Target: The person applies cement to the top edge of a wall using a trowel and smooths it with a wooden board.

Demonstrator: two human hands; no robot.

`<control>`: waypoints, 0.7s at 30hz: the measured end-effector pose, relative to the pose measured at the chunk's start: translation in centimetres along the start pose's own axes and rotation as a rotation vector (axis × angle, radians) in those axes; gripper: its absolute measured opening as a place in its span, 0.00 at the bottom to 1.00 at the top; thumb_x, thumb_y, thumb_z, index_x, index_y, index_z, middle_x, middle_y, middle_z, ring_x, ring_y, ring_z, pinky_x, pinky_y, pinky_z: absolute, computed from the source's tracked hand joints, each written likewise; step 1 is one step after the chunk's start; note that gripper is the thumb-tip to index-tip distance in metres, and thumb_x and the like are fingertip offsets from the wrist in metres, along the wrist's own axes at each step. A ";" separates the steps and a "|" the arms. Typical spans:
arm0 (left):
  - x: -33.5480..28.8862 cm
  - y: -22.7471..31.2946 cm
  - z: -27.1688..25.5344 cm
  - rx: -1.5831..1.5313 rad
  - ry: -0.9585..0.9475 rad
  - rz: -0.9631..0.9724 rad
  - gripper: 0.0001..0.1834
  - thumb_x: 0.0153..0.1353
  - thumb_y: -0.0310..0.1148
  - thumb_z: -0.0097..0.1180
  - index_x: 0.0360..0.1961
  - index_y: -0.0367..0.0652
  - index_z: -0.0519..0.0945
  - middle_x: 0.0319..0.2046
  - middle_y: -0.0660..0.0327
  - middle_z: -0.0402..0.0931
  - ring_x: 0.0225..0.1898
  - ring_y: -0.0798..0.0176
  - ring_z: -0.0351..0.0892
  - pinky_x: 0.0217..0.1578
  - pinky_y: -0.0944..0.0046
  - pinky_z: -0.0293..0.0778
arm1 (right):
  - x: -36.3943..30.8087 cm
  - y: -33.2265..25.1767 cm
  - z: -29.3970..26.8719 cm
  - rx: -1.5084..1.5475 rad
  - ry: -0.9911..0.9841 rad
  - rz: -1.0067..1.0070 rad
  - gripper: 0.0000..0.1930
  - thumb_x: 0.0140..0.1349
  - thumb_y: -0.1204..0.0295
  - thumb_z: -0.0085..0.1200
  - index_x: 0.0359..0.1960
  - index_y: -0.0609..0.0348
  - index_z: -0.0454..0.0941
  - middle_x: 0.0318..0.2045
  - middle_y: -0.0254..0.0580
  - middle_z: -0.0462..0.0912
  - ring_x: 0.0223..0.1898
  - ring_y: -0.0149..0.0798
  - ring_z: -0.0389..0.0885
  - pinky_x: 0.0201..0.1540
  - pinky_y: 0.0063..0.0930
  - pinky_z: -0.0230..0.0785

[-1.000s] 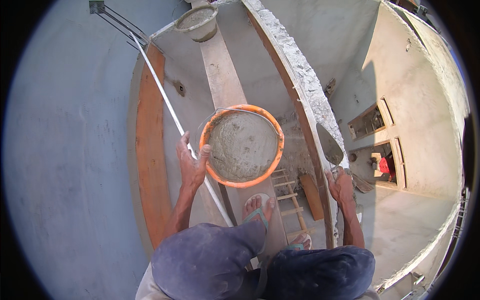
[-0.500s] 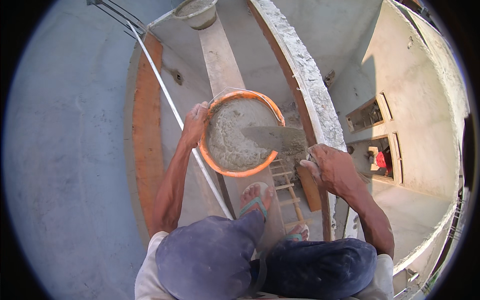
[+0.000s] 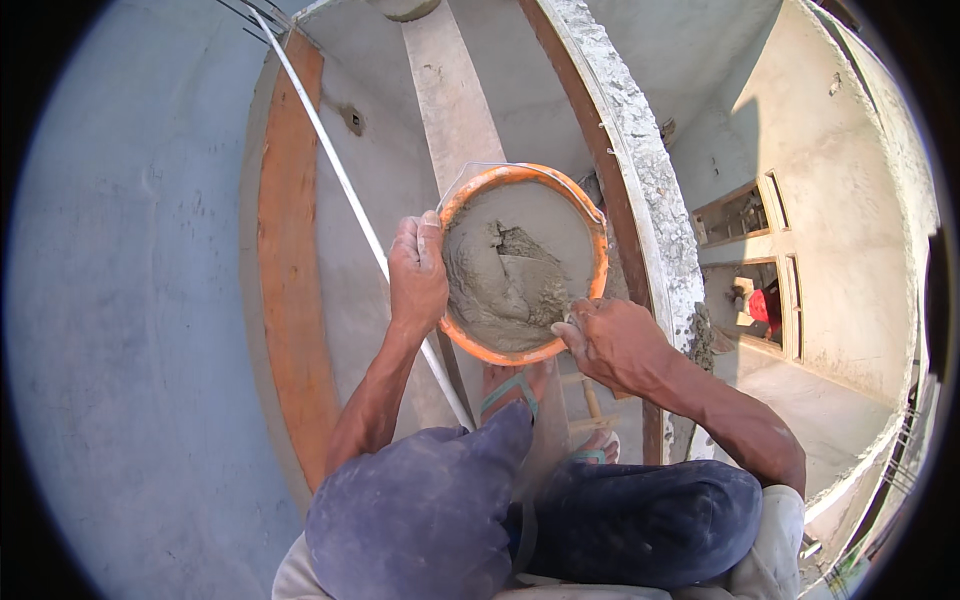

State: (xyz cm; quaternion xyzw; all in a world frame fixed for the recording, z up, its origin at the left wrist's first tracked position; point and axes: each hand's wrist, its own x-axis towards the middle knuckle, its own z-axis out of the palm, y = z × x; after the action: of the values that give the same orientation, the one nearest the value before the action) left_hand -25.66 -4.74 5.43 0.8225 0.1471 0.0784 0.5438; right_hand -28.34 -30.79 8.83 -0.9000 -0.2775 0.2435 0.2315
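Note:
An orange bucket (image 3: 600, 262) of wet grey mortar (image 3: 525, 215) stands in front of my knees, its wire handle lying against the far rim. My left hand (image 3: 418, 268) is closed on the bucket's left rim, thumb on top. In my right hand (image 3: 618, 342), at the near right rim, is the grip of a trowel. The trowel's blade (image 3: 535, 287) is sunk in the mortar and partly coated, so its outline is hard to make out. A dark hollow shows in the mortar just beyond the blade.
Under my sandalled feet runs a narrow plank (image 3: 455, 95). A white pipe (image 3: 335, 165) slants past on the left, beside an orange-brown board (image 3: 288, 250). Close on the right rises a rough concrete wall top (image 3: 655, 165). A wooden ladder (image 3: 592, 400) is below; another bucket (image 3: 405, 8) stands at the far end.
My right hand has moved left, bringing the trowel blade from across the right rim down into the mortar. The bucket appears farther right in view, with my left hand still on its rim.

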 end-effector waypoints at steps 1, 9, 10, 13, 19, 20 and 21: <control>-0.3 0.4 0.3 -0.022 0.001 0.020 0.21 0.78 0.44 0.42 0.30 0.39 0.69 0.25 0.67 0.63 0.30 0.73 0.60 0.31 0.65 0.64 | 0.0 -0.5 1.2 0.015 0.002 -0.010 0.19 0.72 0.61 0.48 0.37 0.70 0.76 0.23 0.57 0.82 0.26 0.57 0.85 0.30 0.47 0.78; -0.3 -0.6 0.2 0.044 0.049 0.029 0.20 0.78 0.43 0.41 0.31 0.39 0.68 0.26 0.67 0.61 0.31 0.71 0.58 0.32 0.63 0.63 | -1.1 -0.5 3.4 0.582 0.086 -0.042 0.21 0.70 0.59 0.54 0.38 0.71 0.81 0.23 0.61 0.82 0.28 0.60 0.83 0.34 0.45 0.76; -0.5 -0.5 0.5 0.054 0.032 0.036 0.20 0.78 0.42 0.41 0.31 0.39 0.68 0.26 0.67 0.61 0.31 0.71 0.58 0.32 0.63 0.63 | -1.4 -0.2 3.1 0.610 0.070 -0.026 0.20 0.69 0.59 0.55 0.38 0.70 0.81 0.26 0.60 0.82 0.29 0.59 0.84 0.35 0.44 0.76; -0.4 -0.1 1.2 -0.042 0.020 -0.036 0.19 0.78 0.42 0.40 0.34 0.39 0.70 0.28 0.67 0.64 0.33 0.72 0.61 0.35 0.64 0.65 | -2.4 0.8 2.9 0.672 0.073 0.024 0.19 0.69 0.59 0.56 0.41 0.68 0.83 0.33 0.59 0.84 0.34 0.56 0.85 0.39 0.42 0.76; -0.4 0.9 0.2 0.005 -0.012 -0.152 0.20 0.78 0.44 0.41 0.44 0.36 0.75 0.35 0.64 0.73 0.38 0.71 0.69 0.41 0.65 0.70 | -6.0 3.2 4.3 0.769 0.160 0.123 0.20 0.66 0.59 0.59 0.47 0.66 0.82 0.42 0.55 0.86 0.41 0.53 0.86 0.45 0.38 0.76; -0.5 1.0 0.3 0.044 -0.021 -0.162 0.20 0.78 0.44 0.41 0.45 0.36 0.75 0.36 0.64 0.74 0.39 0.71 0.70 0.41 0.64 0.70 | -7.4 4.0 4.6 0.769 0.226 0.161 0.20 0.65 0.59 0.60 0.48 0.65 0.82 0.41 0.55 0.86 0.41 0.54 0.86 0.46 0.37 0.76; -0.4 1.0 0.5 0.089 -0.023 -0.151 0.20 0.78 0.44 0.41 0.44 0.37 0.75 0.36 0.64 0.74 0.39 0.71 0.70 0.41 0.64 0.71 | -9.0 4.8 4.8 0.763 0.291 0.198 0.20 0.65 0.60 0.61 0.48 0.65 0.83 0.41 0.55 0.86 0.41 0.54 0.86 0.46 0.36 0.76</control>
State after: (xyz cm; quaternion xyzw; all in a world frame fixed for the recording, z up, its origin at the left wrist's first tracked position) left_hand -25.76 -5.70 6.13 0.8332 0.2059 0.0213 0.5128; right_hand -35.80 -38.48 5.25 -0.7971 -0.0441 0.2204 0.5604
